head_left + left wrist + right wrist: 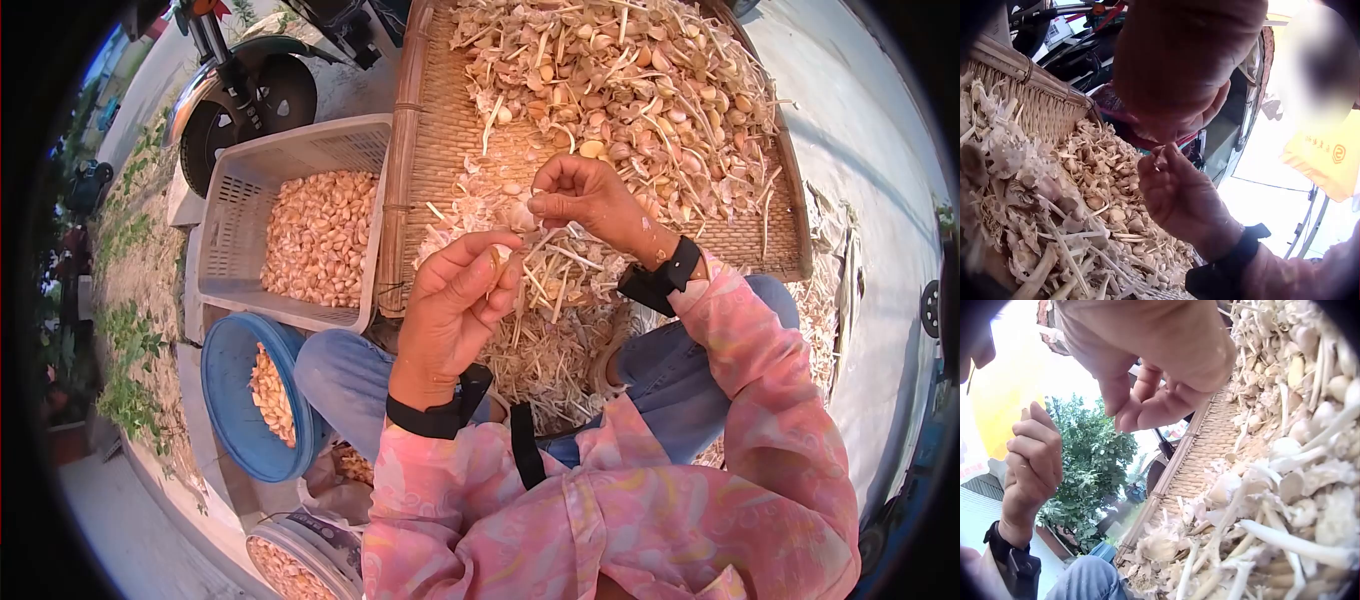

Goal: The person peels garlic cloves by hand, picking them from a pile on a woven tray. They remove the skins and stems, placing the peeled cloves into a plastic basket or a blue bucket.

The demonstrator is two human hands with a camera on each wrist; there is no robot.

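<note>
My left hand is raised over the near edge of the woven tray, its thumb and index finger pinching a garlic clove. The clove's tip also pokes above the curled fingers in the right wrist view. A little farther forward and to the right, my right hand pinches a small pale flake of garlic skin between thumb and fingertips. The two hands are apart. Beneath and beyond them lie loose garlic cloves, dry stalks and papery skins, heaped on the tray.
Left of the tray stands a pale plastic crate holding many cloves. Nearer, a blue basin contains paler cloves, and a white bucket holds more. Stalks and skins cover the ground between my knees. A wheeled vehicle is parked behind the crate.
</note>
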